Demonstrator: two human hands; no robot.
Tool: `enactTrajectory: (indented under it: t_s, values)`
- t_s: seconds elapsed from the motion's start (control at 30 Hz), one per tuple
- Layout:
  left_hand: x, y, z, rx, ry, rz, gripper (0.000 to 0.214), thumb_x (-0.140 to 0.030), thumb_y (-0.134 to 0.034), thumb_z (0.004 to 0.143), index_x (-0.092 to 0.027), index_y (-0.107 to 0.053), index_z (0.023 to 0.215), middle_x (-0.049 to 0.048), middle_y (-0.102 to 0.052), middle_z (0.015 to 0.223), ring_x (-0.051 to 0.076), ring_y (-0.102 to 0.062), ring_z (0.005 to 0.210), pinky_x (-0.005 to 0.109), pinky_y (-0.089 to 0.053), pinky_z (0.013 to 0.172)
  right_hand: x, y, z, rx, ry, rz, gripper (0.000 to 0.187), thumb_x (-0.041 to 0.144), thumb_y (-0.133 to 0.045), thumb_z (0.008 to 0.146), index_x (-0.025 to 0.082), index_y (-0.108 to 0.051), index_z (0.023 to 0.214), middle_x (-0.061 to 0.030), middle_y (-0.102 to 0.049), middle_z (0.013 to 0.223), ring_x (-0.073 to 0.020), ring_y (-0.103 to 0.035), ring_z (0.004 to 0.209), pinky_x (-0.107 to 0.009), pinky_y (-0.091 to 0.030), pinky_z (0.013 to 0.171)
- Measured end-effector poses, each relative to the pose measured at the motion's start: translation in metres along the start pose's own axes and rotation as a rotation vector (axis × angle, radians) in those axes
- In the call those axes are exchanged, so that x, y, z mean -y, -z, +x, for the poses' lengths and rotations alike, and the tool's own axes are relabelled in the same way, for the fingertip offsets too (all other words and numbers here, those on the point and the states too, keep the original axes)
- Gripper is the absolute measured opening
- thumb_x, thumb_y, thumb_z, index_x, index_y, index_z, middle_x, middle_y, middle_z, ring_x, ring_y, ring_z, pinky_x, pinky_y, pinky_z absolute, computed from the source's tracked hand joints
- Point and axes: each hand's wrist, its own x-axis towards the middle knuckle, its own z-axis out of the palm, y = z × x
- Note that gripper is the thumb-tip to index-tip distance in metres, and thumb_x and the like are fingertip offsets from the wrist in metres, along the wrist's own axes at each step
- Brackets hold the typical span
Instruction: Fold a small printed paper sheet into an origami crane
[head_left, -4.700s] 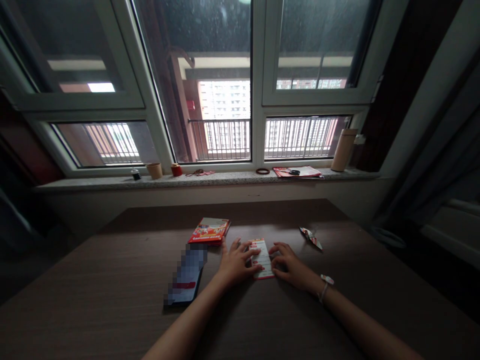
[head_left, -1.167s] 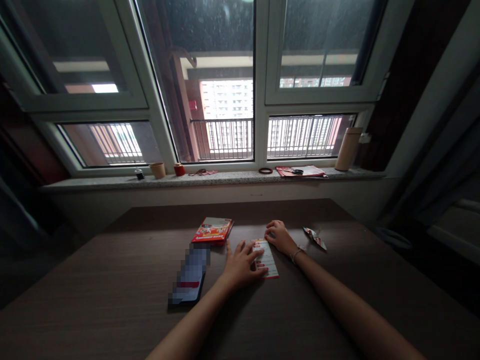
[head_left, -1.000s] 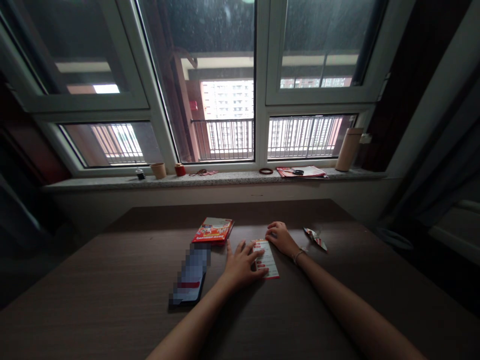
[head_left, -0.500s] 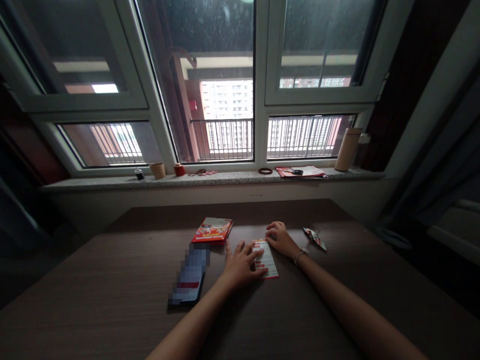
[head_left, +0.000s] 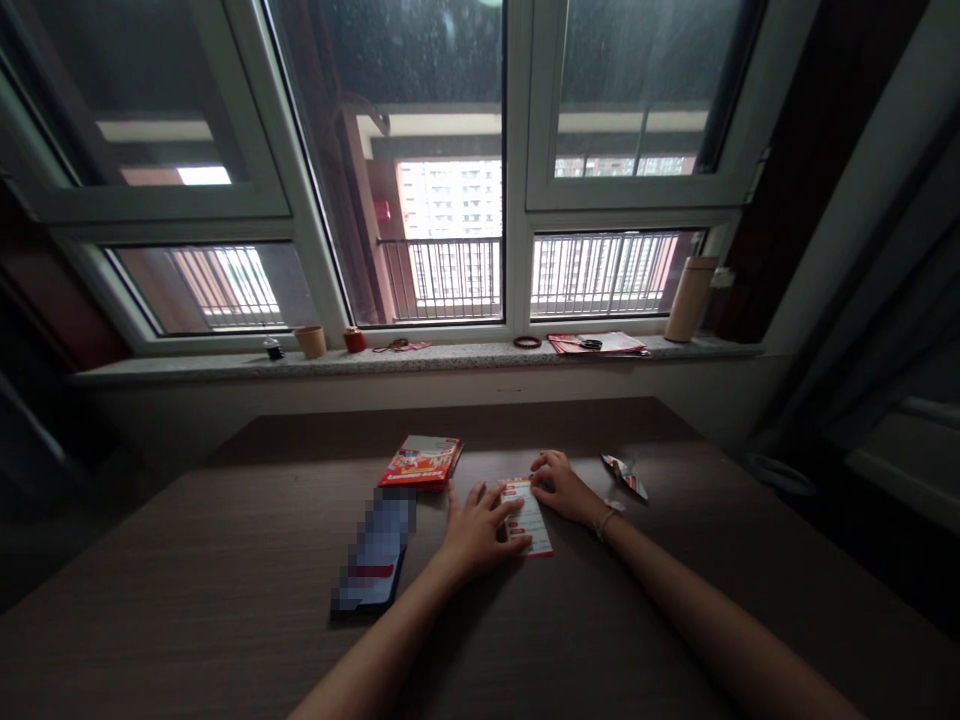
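A narrow white printed paper slip [head_left: 535, 527] with red markings lies flat on the brown table. Across its left side rests my left hand [head_left: 476, 535], fingers spread and pressing lightly on the paper, holding nothing. My right hand [head_left: 561, 488] is at the slip's upper right edge, its fingers loosely bent and the fingertips at or beside the paper. Whether those fingertips touch the slip is hard to make out. The left fingers hide part of the print.
A red-and-white stack of booklets or packets [head_left: 421, 463] lies beyond my left hand. A partly blurred phone [head_left: 375, 560] is left of my forearm. A crumpled wrapper [head_left: 626, 478] lies right. The windowsill [head_left: 465, 357] bears a cup [head_left: 310, 342] and a tan bottle [head_left: 690, 300].
My right hand has slid slightly down and its fingers have bent a little more. The left hand stays spread on the slip. The whole view has shifted slightly.
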Motion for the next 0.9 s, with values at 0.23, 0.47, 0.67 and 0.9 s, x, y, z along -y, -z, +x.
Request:
enactTrajectory:
  t_s: [0.23,0.47,0.67,0.9]
  values:
    - [0.001,0.000,0.000,-0.003,-0.009,-0.005,0.060,-0.074,-0.044,0.078,-0.046,-0.047,0.131,-0.0019,-0.036,0.151,0.035,-0.021,0.141,0.070,0.015,0.104,0.007,0.006,-0.021,0.081,0.039,0.062,0.006,0.024,-0.061,0.079,0.021,-0.066,0.077,-0.0070,-0.056,0.108,-0.0243,-0.039,0.122,-0.042,-0.029,0.109]
    - [0.002,-0.001,0.001,-0.007,-0.012,0.002,0.060,-0.074,-0.044,0.078,-0.046,-0.047,0.131,-0.0019,-0.036,0.151,0.034,-0.022,0.141,0.071,0.015,0.104,0.018,0.014,-0.039,0.145,0.067,0.083,0.005,0.023,-0.062,0.079,0.022,-0.067,0.078,-0.0066,-0.056,0.110,-0.0249,-0.036,0.127,-0.043,-0.029,0.109]
    - [0.002,-0.001,0.001,-0.003,-0.008,0.011,0.061,-0.074,-0.044,0.078,-0.045,-0.047,0.131,-0.0025,-0.036,0.151,0.036,-0.022,0.141,0.071,0.014,0.104,0.032,0.023,-0.055,0.181,0.080,0.098,0.004,0.020,-0.064,0.077,0.023,-0.067,0.078,-0.0055,-0.056,0.111,-0.0248,-0.035,0.128,-0.043,-0.029,0.110]
    - [0.001,-0.001,0.001,0.001,-0.005,-0.002,0.059,-0.073,-0.044,0.078,-0.046,-0.047,0.131,-0.0024,-0.036,0.151,0.035,-0.022,0.141,0.070,0.015,0.105,0.053,0.040,-0.069,0.272,0.122,0.067,0.006,0.019,-0.064,0.077,0.023,-0.068,0.077,-0.0056,-0.054,0.116,-0.0253,-0.032,0.130,-0.043,-0.028,0.111]
